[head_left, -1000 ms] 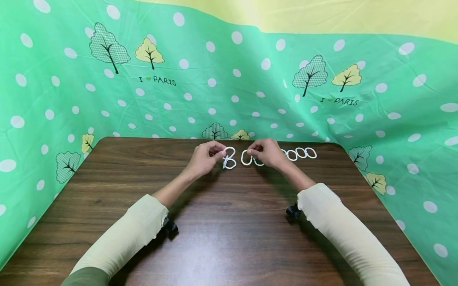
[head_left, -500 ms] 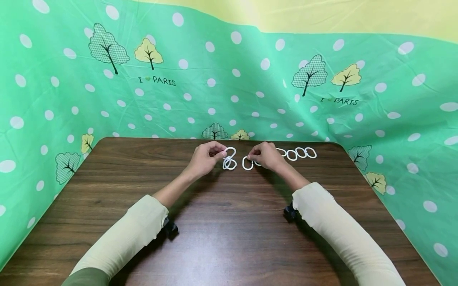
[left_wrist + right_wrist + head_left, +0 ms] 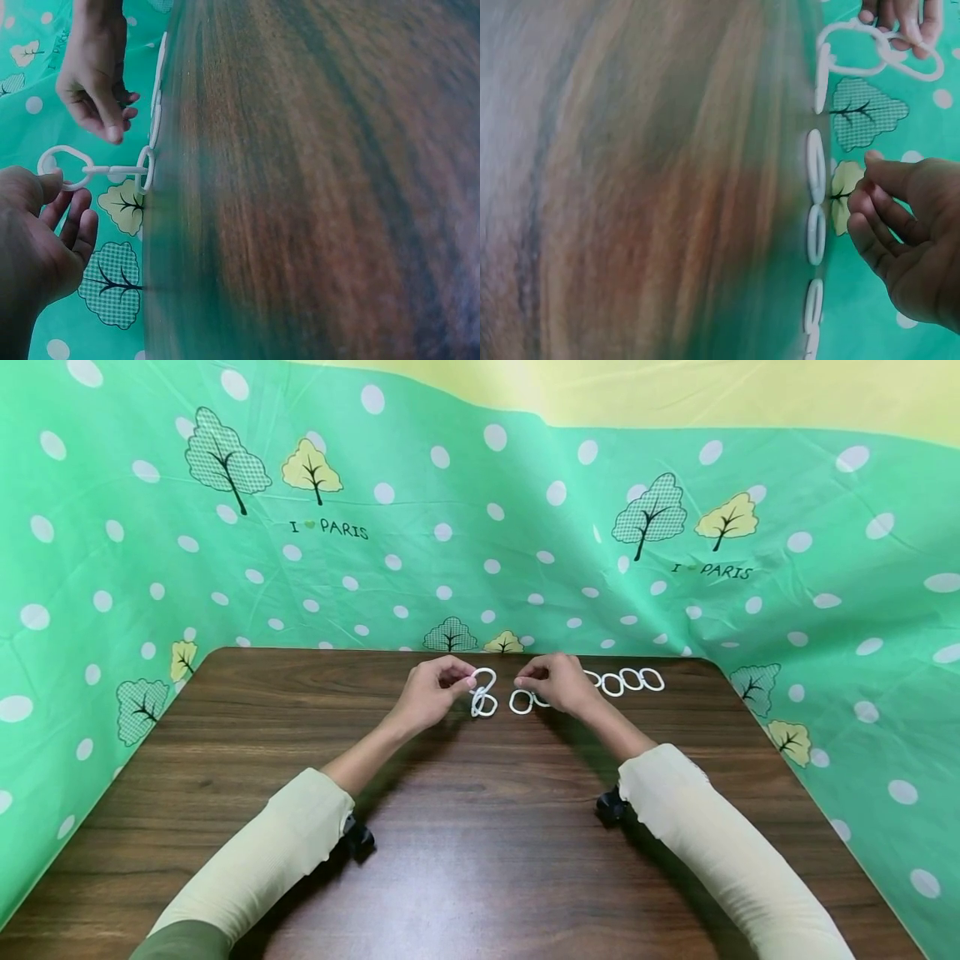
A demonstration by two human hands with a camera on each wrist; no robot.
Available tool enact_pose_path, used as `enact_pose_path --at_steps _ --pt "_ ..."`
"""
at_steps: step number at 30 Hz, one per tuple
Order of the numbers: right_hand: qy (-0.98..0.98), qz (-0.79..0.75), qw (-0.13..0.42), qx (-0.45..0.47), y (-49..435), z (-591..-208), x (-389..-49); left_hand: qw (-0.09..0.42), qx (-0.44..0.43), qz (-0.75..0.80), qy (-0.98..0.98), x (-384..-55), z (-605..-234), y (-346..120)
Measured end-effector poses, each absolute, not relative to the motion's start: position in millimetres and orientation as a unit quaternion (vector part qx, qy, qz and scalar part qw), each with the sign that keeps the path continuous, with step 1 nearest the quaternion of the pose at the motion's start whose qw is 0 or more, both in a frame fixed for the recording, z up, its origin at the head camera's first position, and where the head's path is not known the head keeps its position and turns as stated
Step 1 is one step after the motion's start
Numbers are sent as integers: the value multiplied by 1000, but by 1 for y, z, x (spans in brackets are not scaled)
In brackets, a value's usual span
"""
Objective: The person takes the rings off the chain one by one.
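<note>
My left hand (image 3: pixel 431 692) pinches the top link of a short chain of white oval links (image 3: pixel 64 148) between thumb and fingers. The chain hangs down, and its lowest link (image 3: pixel 151 171) meets the wooden table (image 3: pixel 465 827). To the right, my right hand (image 3: pixel 557 685) hovers with loosely curled fingers and nothing between them in the right wrist view. Just below its fingertips a loose white link (image 3: pixel 513 702) lies on the table. Another link (image 3: pixel 816 234) lies beside that one, partly behind the right hand in the head view.
Several more white links (image 3: pixel 641 680) lie in a row toward the table's back right corner. A green dotted cloth (image 3: pixel 420 593) hangs behind the table's back edge and along both sides. A black wrist device (image 3: pixel 613 807) sits under the right sleeve.
My right hand lowered the white link, let go of it and rose slightly above it. The hanging chain has turned a little, while my left hand keeps its pinch.
</note>
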State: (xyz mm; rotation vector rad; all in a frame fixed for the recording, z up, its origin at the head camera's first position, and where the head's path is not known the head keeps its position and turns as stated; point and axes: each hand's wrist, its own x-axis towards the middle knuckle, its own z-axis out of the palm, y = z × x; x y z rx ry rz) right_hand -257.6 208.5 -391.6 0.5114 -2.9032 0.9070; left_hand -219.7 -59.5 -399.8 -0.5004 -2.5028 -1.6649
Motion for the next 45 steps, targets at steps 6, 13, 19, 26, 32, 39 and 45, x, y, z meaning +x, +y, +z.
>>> enact_pose_path --at_steps 6,13,19,26,32,39,45 --pt "-919 339 40 198 202 -382 -250 48 -163 -548 -819 -220 -399 -59" --pt "-895 385 31 223 192 -376 -239 54 -166 -542 -822 -220 -398 -58" --pt "-878 415 33 238 185 -377 -235 56 -167 -543 -821 -220 -398 -59" --pt "-864 444 33 236 180 -379 -232 57 -162 -547 -820 -219 -397 -59" --pt "-849 481 32 214 176 -382 -232 50 -148 -550 -820 -219 -398 -58" --pt "-845 495 39 196 175 -384 -232 41 -143 -550 -822 -219 -397 -57" --pt "-841 502 42 196 175 -381 -230 38 -137 -538 -831 -219 -400 -57"
